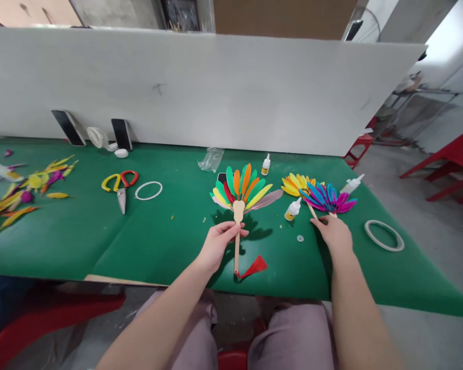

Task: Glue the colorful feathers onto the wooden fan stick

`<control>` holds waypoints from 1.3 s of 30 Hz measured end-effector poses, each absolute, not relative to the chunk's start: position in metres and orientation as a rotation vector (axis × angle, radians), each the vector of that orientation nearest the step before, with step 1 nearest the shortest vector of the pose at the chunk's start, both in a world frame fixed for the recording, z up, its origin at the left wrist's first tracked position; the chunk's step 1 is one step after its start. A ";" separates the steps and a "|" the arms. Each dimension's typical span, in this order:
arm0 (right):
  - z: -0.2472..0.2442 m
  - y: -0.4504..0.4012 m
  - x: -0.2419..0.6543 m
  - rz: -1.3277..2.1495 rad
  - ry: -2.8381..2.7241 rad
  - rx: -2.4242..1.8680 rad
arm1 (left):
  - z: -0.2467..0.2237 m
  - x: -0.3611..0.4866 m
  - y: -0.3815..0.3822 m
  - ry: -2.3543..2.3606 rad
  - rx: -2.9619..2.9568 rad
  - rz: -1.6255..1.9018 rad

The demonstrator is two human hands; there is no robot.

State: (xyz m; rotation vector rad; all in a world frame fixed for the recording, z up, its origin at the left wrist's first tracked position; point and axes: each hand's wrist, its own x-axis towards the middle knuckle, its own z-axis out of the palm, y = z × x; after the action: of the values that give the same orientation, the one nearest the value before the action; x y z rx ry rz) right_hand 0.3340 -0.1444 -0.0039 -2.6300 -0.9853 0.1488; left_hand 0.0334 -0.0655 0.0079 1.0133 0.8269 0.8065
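My left hand (217, 245) is closed around the wooden handle of a feather fan (238, 209), held upright with green, orange, red, yellow and pale pink feathers spread at its top. A red tassel (255, 266) hangs from the handle's lower end and trails to the right. On the right, my right hand (335, 236) has its fingers bent over the handles of two more fans lying on the table. One is a blue and magenta feather fan (329, 198); partly under it lies a yellow feather fan (296, 184). The right fingertips are partly hidden.
Glue bottles (292, 209) stand near the fans, with a small cap (300, 238) nearby. Tape rings (384, 236) and scissors (120, 187) lie on the green table (139, 241). Loose feathers (17, 203) are scattered left. Phones (122, 134) and a small fan (97, 137) line the white board (196, 92).
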 end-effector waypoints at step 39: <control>0.004 -0.150 0.236 0.639 -0.497 -1.102 | 0.017 0.020 -0.057 0.771 0.991 0.866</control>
State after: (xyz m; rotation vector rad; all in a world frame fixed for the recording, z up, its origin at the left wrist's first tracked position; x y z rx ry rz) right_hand 0.2356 -0.1496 0.0043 -1.1022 -0.4973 0.6388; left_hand 0.0197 -0.0575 0.0171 0.9908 0.7710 0.8656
